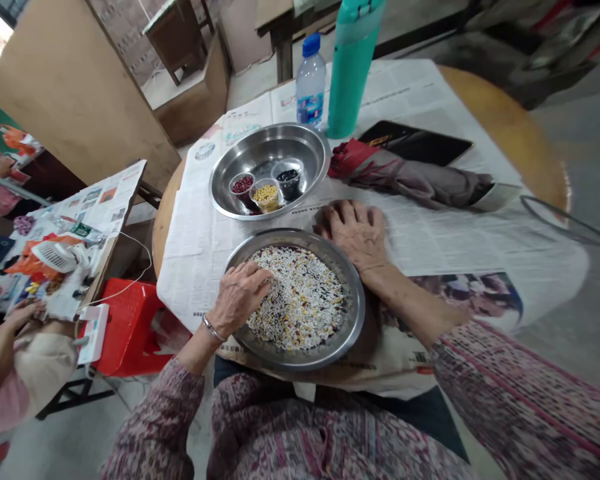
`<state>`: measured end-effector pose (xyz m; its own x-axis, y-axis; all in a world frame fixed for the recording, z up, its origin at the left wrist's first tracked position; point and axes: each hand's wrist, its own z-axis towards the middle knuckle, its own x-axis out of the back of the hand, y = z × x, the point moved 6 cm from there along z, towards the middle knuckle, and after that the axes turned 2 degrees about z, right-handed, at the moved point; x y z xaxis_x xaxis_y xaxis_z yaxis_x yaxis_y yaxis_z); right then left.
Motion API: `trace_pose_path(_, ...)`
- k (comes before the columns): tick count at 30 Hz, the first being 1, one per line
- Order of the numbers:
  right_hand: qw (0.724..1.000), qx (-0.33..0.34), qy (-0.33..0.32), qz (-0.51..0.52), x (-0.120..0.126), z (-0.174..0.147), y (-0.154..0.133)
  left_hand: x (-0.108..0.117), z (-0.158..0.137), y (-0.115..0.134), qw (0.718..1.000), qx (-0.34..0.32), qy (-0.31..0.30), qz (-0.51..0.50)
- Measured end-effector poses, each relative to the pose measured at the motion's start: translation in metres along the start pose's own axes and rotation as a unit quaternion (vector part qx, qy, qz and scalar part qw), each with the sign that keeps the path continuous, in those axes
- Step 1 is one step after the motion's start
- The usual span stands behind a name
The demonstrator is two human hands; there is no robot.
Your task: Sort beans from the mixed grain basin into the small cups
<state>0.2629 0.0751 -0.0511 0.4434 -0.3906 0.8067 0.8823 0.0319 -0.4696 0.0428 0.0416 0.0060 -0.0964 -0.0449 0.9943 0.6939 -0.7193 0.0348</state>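
Observation:
A steel basin [356, 328] near me holds a mix of white grains [300, 293] with yellow, dark red and black beans among them. My left hand [243, 297], a bracelet on its wrist, reaches over the basin's left side, with its fingers curled together at the grains; its fingertips are partly hidden. My right hand [357, 233] lies palm down beside the basin's far right rim, fingers spread. Behind stands a second steel basin [245, 155] with three clear cups: red beans [242, 184], yellow beans [266, 193] and black beans [288, 176].
Newspaper [195, 227] covers the round table. A water bottle [311, 83], a green flask [353, 73], a folded umbrella [415, 175] and a dark flat case [415, 141] stand or lie toward the back. At left are a red stool [130, 327] and another person's arm [5, 340].

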Motion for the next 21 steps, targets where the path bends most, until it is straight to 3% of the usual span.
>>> trace_pose_path(16,1.000,-0.008,-0.009,0.005,0.001,0.001,0.001,-0.004,0.005,0.005,1.000,0.004,0.005,0.004)
trace_pose_path(19,1.000,-0.004,-0.009,0.001,-0.001,0.001,0.002,0.001,0.000,0.002,0.997,0.031,0.028,-0.060)
trace_pose_path(21,1.000,-0.003,-0.009,-0.002,-0.001,0.000,0.002,0.006,-0.005,-0.005,0.984,0.082,0.055,-0.151)
